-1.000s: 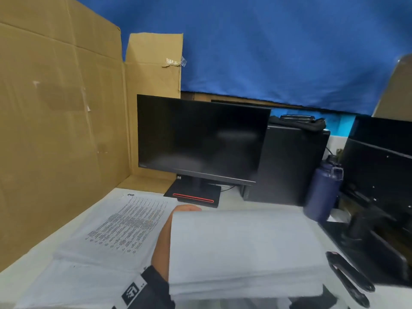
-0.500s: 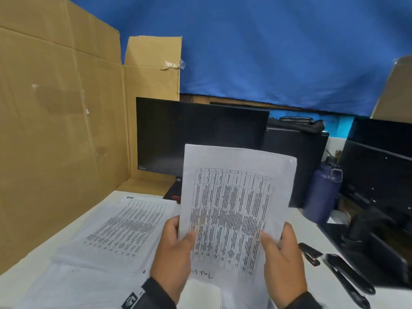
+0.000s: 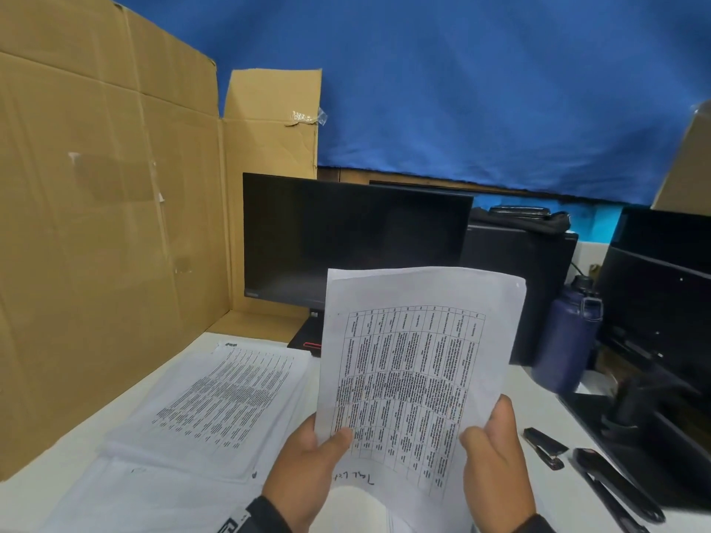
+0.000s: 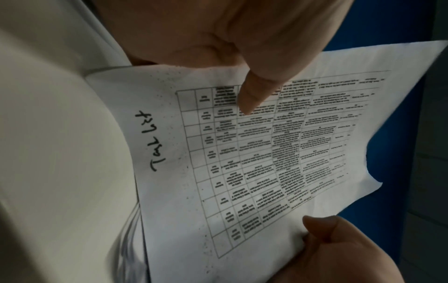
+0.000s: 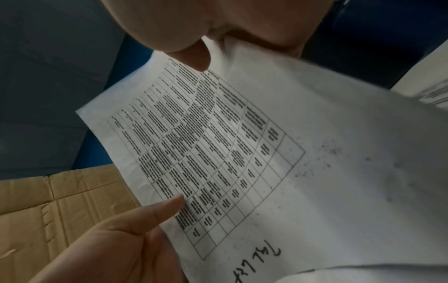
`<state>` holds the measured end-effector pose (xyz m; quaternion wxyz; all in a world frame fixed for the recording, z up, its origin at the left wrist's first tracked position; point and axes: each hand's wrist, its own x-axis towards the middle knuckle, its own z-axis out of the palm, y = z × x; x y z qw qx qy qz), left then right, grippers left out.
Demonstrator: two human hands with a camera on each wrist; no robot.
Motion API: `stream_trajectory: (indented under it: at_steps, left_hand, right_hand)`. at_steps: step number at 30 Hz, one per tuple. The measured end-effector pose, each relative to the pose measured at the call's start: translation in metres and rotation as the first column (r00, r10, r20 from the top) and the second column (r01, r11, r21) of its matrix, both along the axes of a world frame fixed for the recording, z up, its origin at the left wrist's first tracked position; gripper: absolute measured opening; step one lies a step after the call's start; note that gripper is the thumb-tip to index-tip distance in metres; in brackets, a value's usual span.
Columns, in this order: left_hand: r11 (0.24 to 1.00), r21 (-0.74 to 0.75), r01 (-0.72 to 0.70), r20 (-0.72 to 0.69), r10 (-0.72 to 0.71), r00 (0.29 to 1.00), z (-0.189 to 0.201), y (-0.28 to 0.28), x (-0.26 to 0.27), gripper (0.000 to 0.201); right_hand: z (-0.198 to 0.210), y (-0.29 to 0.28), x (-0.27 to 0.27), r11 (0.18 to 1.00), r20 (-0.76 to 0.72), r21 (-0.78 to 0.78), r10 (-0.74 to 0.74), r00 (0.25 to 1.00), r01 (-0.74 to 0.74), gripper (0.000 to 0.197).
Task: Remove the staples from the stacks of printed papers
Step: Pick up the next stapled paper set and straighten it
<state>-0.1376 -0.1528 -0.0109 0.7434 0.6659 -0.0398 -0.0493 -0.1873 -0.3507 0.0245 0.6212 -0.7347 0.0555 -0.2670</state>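
Far left: tall brown cardboard wall (image 3: 96, 232), fills left third of frame.
Lower left: flat stack of white printed papers (image 3: 215, 402) lying on white bench (image 3: 538, 394), text side up.
Centre back: black monitor (image 3: 346, 240), screen dark, w/ blue cloth backdrop (image 3: 481, 90) above.
Lower centre: left hand (image 3: 307, 475), thumb over front of held sheet, fingers (image 3: 307, 425) behind it, pinching lower left edge.
Centre: white printed sheet w/ table grid (image 3: 415, 359), held upright off bench by both hands, in front of monitor; handwritten ink note near bottom margin. Staple: can't tell.
Lower centre-right: right hand (image 3: 496, 467), thumb on front, fingers behind, clamped on sheet's lower right edge.
Right: dark blue water bottle (image 3: 565, 336) upright on bench.
Lower right: small black staple remover (image 3: 544, 448) on bench, just beside longer black stapler (image 3: 611, 482).
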Motion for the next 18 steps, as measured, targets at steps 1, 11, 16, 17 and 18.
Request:
stream_trajectory:
  at_steps: [1, 11, 16, 17, 18]
  left_hand:
    - [1.0, 0.012, -0.012, -0.007, 0.012, 1.0, -0.001, 0.0, 0.0, 0.027]
    - [0.987, 0.099, -0.127, 0.02, 0.126, 0.992, 0.001, 0.003, -0.004, 0.017]
    - [0.831, 0.408, -0.378, 0.391, 0.215, 0.895, 0.067, 0.019, -0.007, 0.027]
    - [0.766, 0.477, -0.432, 0.484, 0.182, 0.856, 0.085, 0.022, -0.006, 0.026]
    - [0.689, 0.548, -0.475, 0.565, 0.113, 0.817, 0.103, 0.023, -0.006, 0.024]
  right_hand:
    - [-0.001, 0.001, -0.001, 1.0, -0.006, -0.005, -0.005, 1.0, 0.005, 0.042]
    - [0.007, -0.002, -0.002, 0.987, -0.14, -0.158, -0.005, 0.99, -0.017, 0.04]
    - [0.045, 0.002, -0.034, 0.728, 0.328, -0.57, -0.222, 0.918, 0.38, 0.076]
    - [0.058, 0.006, -0.042, 0.658, 0.471, -0.61, -0.149, 0.87, 0.443, 0.075]
    - [0.069, 0.01, -0.047, 0.57, 0.555, -0.669, -0.044, 0.83, 0.478, 0.07]
